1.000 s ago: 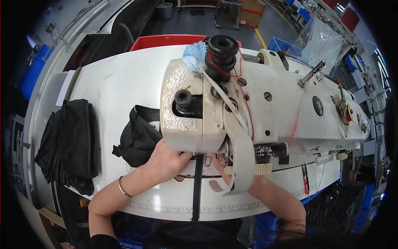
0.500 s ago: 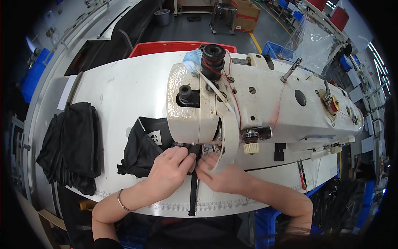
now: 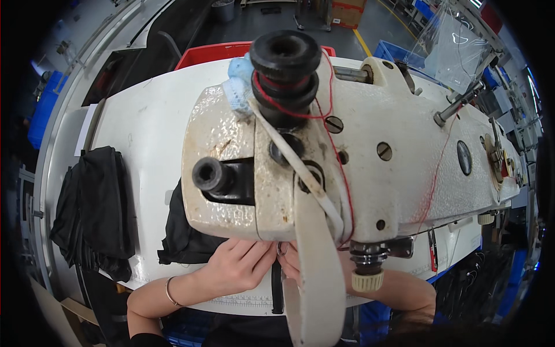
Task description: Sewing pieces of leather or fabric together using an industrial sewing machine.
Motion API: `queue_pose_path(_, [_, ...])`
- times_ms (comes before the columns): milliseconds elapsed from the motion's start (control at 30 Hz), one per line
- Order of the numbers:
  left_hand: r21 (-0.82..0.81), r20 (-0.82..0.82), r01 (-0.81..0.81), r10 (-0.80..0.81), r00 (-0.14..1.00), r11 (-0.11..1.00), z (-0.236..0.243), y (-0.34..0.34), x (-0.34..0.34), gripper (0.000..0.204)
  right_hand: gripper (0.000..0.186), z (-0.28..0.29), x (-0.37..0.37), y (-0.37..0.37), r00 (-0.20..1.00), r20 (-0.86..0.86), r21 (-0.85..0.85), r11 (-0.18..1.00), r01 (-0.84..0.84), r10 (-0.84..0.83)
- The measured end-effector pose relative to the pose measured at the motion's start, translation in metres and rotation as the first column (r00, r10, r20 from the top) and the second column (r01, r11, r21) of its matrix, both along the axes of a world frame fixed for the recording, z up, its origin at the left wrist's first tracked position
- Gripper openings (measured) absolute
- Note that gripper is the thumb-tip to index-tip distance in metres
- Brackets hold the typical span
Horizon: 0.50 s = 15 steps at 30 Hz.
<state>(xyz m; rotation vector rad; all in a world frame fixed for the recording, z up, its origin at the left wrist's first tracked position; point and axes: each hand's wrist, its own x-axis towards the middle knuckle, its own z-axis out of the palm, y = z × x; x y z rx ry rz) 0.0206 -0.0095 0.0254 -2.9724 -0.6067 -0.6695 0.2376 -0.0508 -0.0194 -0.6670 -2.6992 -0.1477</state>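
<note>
A white sewing machine (image 3: 231, 202) fills the middle and hides the needle area. Just below its head, my left hand (image 3: 245, 263) is closed, fingertips pinched at the upper end of a black zipper strip (image 3: 277, 289) that hangs toward the table's front edge. My right hand (image 3: 292, 263) is at the strip's other side, fingers bent inward; a hanging cream strap (image 3: 319, 272) covers much of it, so what it grips is unclear. Between the fingertips shows a small metal loop (image 3: 282, 248). Black fabric (image 3: 185, 240) lies left of my left hand, partly under the machine head.
A stack of black fabric pieces (image 3: 95, 208) lies on the white table (image 3: 144, 139) at the left. Red-handled snips (image 3: 432, 250) rest at the right. Behind the table stands a red bin (image 3: 214, 53); a blue crate (image 3: 399, 55) is at the back right.
The view has moved closer over the machine, which looks larger and hides more of the fabric and my right hand. Both hands stay close together at the zipper strip.
</note>
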Motion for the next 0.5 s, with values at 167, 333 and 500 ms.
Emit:
queue_pose_path(167, [-0.05, -0.004, 0.0, -0.001, 1.0, 0.999, 0.001, -0.002, 0.0, 0.029, 0.015, 0.019, -0.001, 0.002, 0.998, -0.056, 0.023, 0.999, 0.043, -0.042])
queue_pose_path(333, [-0.061, 0.015, 0.001, 0.0, 1.0, 0.998, 0.0, -0.001, 0.001, 0.03, 0.018, 0.014, -0.005, -0.004, 0.981, -0.149, -0.117, 0.988, 0.105, -0.122])
queue_pose_path(500, [-0.176, -0.005, -0.048, 0.048, 0.999, 0.983, -0.008, -0.007, -0.005, 0.03, 0.022, 0.005, -0.009, 0.001, 0.969, -0.216, -0.218, 0.973, 0.071, -0.119])
